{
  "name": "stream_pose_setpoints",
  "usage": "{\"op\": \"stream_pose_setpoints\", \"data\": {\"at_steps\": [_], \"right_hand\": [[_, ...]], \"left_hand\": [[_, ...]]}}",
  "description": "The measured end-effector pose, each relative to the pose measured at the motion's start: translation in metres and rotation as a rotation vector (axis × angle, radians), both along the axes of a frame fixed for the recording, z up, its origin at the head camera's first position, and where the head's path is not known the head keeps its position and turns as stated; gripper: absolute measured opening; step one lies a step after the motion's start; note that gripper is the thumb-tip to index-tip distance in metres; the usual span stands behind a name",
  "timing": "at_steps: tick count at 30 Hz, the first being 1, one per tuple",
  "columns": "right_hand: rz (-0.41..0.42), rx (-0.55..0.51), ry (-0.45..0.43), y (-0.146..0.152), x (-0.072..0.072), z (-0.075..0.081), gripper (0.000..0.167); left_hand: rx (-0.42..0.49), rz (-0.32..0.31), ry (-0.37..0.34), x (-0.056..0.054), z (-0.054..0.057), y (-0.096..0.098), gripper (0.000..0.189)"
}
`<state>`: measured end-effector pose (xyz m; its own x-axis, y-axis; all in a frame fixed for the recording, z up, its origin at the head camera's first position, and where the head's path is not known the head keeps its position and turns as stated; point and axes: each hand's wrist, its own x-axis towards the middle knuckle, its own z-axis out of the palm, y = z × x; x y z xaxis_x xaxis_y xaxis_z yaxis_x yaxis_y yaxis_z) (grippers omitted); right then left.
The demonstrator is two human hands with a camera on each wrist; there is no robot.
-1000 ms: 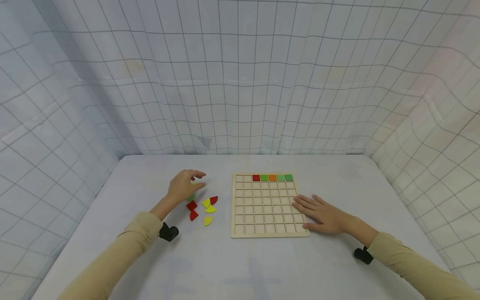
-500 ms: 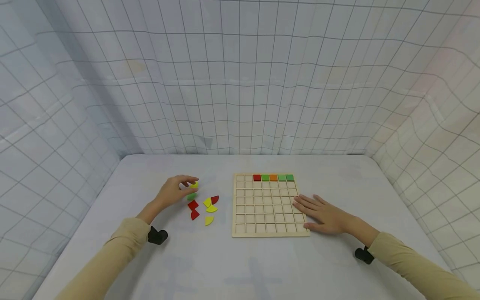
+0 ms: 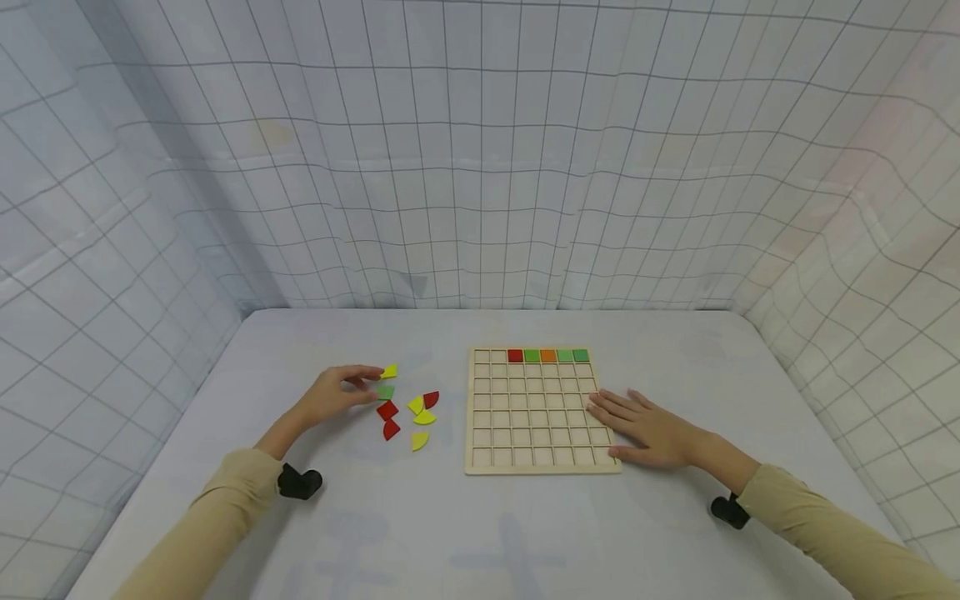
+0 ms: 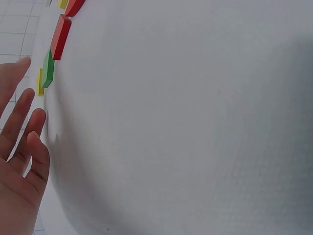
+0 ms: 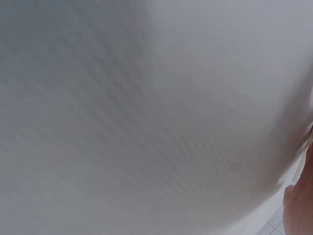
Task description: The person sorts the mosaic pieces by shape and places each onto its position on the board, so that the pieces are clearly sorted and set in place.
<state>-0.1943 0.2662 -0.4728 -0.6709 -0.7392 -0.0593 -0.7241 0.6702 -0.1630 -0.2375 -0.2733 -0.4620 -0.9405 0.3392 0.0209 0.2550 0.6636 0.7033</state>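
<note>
My left hand [image 3: 330,395] reaches over the left side of the table, fingers loosely bent with nothing between them. Its thumb tip is right at a green piece [image 3: 386,392], and its index fingertip is close to a yellow piece [image 3: 390,371]. In the left wrist view, the fingers are spread apart, near the green piece [image 4: 47,69]. A wooden grid board [image 3: 531,469] lies mid-table, its far row bearing a red square [image 3: 515,356], an orange square [image 3: 548,356] and several green ones. My right hand [image 3: 651,433] lies flat, fingertips on the board's right edge.
Just right of the left hand lie a red square [image 3: 387,410], a dark red quarter-circle [image 3: 431,400], another red quarter-circle [image 3: 392,429] and several yellow pieces, such as the nearest one [image 3: 420,441]. Grid-patterned curtains [image 3: 517,167] stand behind the table and at both sides.
The left hand has drawn back to the left and slightly nearer, uncovering the green and yellow pieces beneath it. The right hand and the board stay put.
</note>
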Motion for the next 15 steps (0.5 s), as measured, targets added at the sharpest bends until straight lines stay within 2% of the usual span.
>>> {"op": "stream_pose_setpoints", "data": {"at_steps": [8, 15], "right_hand": [[0.001, 0.008, 0.003, 0.0001, 0.0001, -0.0005, 0.071], [-0.003, 0.004, -0.006, 0.0008, -0.0008, -0.0017, 0.071]], "left_hand": [[-0.019, -0.042, -0.017, 0.0005, 0.0019, -0.0028, 0.043], [-0.054, -0.066, 0.002, -0.0007, 0.0027, 0.0021, 0.041]]}}
